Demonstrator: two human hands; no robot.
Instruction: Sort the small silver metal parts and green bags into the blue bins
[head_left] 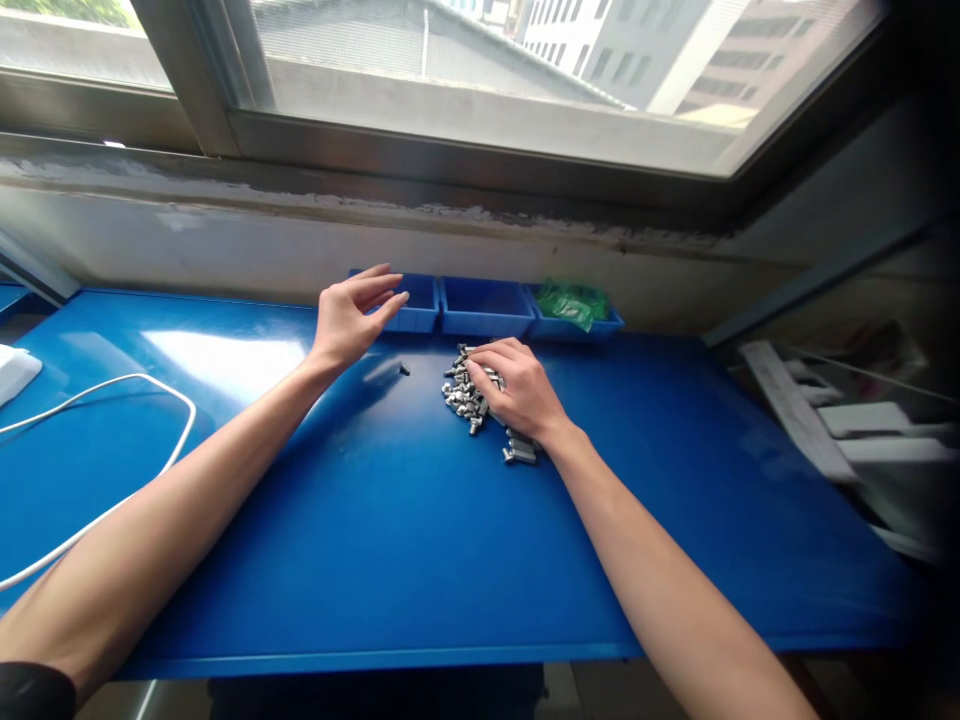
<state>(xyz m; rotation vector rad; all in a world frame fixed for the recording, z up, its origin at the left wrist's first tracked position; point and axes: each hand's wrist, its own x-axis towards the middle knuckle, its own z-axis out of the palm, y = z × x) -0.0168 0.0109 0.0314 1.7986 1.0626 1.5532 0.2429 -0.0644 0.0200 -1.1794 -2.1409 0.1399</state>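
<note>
Bare forearms up front, left hand released, blue plastic bin just beyond its fingers, right hand curled, grip unclear, over silver metal screws that a careless drag could scatter.

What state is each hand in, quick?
Left hand: open, nothing visible in it, by the leftmost bin.
Right hand: over the screws; whether it holds one can't be told.

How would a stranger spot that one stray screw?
Along the back of the blue table stands a row of three blue bins. In front of the leftmost bin, just left of the metal pile under the right hand, lies the small screw. Unlike the crowded pieces in that pile, it lies alone.
</note>
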